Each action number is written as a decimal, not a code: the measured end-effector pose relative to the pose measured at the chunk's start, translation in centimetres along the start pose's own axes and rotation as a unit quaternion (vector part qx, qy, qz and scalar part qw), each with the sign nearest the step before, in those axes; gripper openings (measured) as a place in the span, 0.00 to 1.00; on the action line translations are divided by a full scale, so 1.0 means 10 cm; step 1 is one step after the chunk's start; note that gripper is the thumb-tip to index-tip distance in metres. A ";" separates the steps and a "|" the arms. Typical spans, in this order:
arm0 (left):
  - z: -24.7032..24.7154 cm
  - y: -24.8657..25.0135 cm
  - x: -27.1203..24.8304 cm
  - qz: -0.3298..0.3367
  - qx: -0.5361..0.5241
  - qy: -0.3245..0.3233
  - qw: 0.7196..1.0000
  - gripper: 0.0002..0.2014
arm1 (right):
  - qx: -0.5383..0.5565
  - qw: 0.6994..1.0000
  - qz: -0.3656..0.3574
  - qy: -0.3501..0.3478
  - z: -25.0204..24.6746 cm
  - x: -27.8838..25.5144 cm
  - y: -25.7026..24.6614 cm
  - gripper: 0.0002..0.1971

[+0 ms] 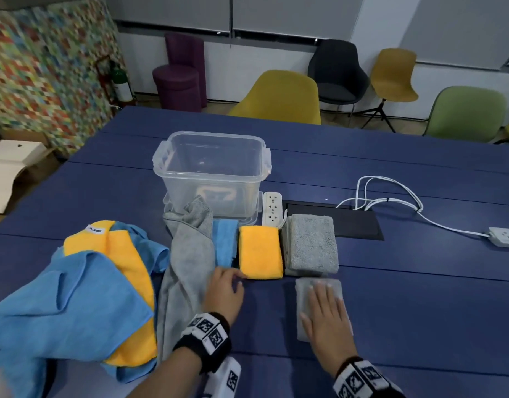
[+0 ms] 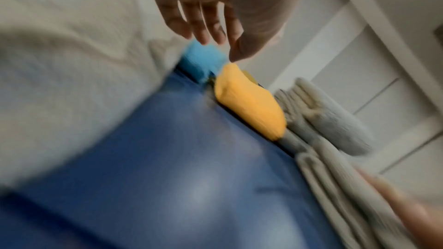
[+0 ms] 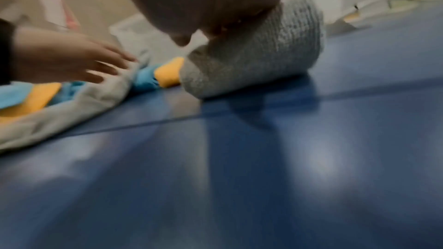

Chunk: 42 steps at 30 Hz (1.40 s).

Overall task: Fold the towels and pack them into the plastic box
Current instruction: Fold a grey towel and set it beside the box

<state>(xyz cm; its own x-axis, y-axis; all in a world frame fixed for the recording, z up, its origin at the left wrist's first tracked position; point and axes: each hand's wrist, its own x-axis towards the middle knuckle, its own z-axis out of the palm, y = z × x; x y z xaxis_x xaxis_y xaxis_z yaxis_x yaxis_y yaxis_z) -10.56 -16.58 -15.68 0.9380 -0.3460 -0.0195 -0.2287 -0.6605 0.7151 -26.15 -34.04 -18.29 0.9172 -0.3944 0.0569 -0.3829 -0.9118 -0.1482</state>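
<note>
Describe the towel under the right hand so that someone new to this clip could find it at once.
Start at the clear plastic box on the blue table and come toward the camera past the row of folded towels. The small folded grey towel lies alone in front of the larger grey stack, pressed flat by the right hand. Unlike its neighbours, it sits apart from the row, nearest the person.

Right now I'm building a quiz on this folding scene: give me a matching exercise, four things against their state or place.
Things:
1. plastic box
2. folded yellow towel
3. small grey folded towel
4. long unfolded grey towel

States:
A. pressed flat under the right hand
B. empty, lid off
C. partly under the left hand
D. lying between a blue and a grey folded towel

Pairs: 1-B, 2-D, 3-A, 4-C
</note>
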 end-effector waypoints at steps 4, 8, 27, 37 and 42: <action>-0.31 -0.24 0.15 -0.118 0.132 0.082 0.981 0.26 | -0.029 0.998 -0.055 -0.019 0.30 0.06 0.16 0.33; -0.43 -0.40 0.19 -0.258 0.110 0.057 0.958 0.39 | -0.030 0.996 -0.061 -0.058 0.23 0.23 0.16 0.33; -0.59 0.08 -0.99 0.070 -0.159 -0.107 0.979 0.07 | 0.465 0.836 -0.083 -0.278 -0.67 0.23 -1.06 0.05; -1.16 0.44 -0.64 0.223 0.219 -0.105 0.944 0.25 | 0.330 0.918 -0.161 -0.150 -1.67 0.13 -0.62 0.12; -1.51 0.46 -0.51 0.179 0.204 -0.024 0.962 0.15 | 0.298 0.944 -0.115 -0.087 -2.20 0.04 -0.31 0.12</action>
<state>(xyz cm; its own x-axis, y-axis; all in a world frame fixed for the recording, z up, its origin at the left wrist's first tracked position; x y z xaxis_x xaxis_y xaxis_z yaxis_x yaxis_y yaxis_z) -12.44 -7.77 -1.75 0.7694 -0.6237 0.1382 -0.6273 -0.6967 0.3480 -27.01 -33.85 3.96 0.9924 -0.1228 0.0005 -0.0893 -0.7245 -0.6835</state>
